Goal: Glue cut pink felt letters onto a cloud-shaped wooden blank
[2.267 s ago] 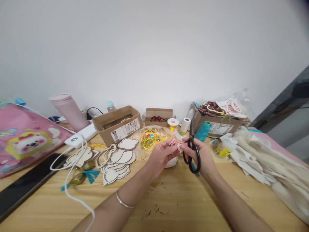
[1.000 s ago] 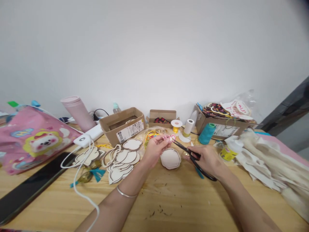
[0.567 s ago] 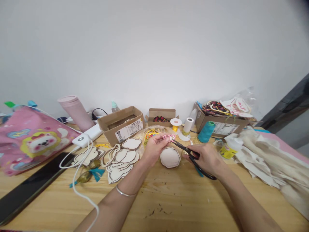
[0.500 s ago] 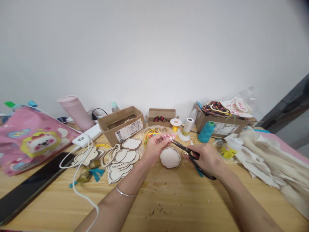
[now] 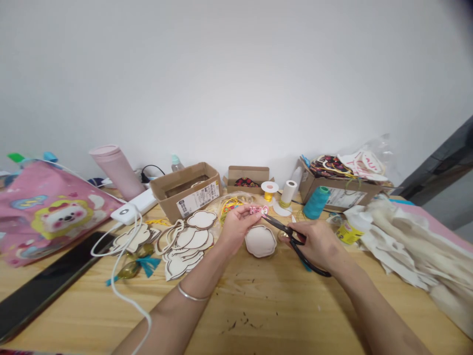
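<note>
Between the fingertips of my left hand (image 5: 238,224) is a small pink-and-white piece (image 5: 258,211), its exact kind too small to make out. My right hand (image 5: 318,244) is wrapped around black-handled scissors (image 5: 283,227), whose blade tips touch or nearly touch the right end of the pink piece. Just below the blades, a pale scalloped plaque (image 5: 260,241) lies flat on the wooden table. To the left of my left forearm lies a pile of white cloud-shaped cutouts (image 5: 192,239).
Behind my hands stand an open cardboard box (image 5: 186,190), thread spools (image 5: 290,192) and a teal thread cone (image 5: 317,202). A fuller box (image 5: 340,192), a glue bottle (image 5: 351,231) and cream fabric (image 5: 406,246) are right. A white cable (image 5: 118,291) runs at left beside a dark phone (image 5: 48,286).
The pink piece has turned slightly in my left fingertips and shows more of its side. The scissors and both hands have hardly moved.
</note>
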`<state>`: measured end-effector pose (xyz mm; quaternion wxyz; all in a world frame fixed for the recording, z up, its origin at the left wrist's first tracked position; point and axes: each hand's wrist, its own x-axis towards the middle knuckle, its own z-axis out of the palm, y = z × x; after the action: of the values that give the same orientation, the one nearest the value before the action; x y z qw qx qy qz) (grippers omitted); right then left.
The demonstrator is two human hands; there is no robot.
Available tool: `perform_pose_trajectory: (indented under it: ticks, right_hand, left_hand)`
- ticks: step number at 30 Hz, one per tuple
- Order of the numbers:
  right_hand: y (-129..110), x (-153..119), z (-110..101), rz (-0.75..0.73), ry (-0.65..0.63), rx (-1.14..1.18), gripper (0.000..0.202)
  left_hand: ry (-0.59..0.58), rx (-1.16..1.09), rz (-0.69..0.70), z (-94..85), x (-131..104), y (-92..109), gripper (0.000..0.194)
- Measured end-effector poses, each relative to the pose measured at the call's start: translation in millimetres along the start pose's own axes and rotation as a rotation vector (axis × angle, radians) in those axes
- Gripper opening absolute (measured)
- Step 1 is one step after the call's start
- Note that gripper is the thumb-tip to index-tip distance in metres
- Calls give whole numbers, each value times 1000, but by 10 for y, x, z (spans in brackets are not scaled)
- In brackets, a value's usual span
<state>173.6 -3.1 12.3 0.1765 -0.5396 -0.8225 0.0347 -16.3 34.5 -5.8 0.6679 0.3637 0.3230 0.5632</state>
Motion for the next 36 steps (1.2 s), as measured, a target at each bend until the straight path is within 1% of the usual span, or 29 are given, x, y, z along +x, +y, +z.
perform_pose_trajectory:
  ticks: [7, 11, 19, 30, 36]
  right_hand:
    - [-19, -8, -14, -12, 10, 5, 22]
    - [-39, -11, -13, -13, 18, 41, 23]
    - [-60, 4, 15, 29, -22, 129, 32]
    - [-66, -1, 15, 6, -5, 164, 36]
    - [-9, 6, 71, 7, -25, 223, 42]
  left_hand:
    - [-18, 78, 87, -47, 31, -57, 23]
    - [-4, 87, 100, -34, 22, -65, 25]
    - [44, 60, 87, 26, -14, -63, 30]
    - [27, -41, 35, 60, -47, -9, 29]
    - [9, -61, 17, 68, -53, 1, 30]
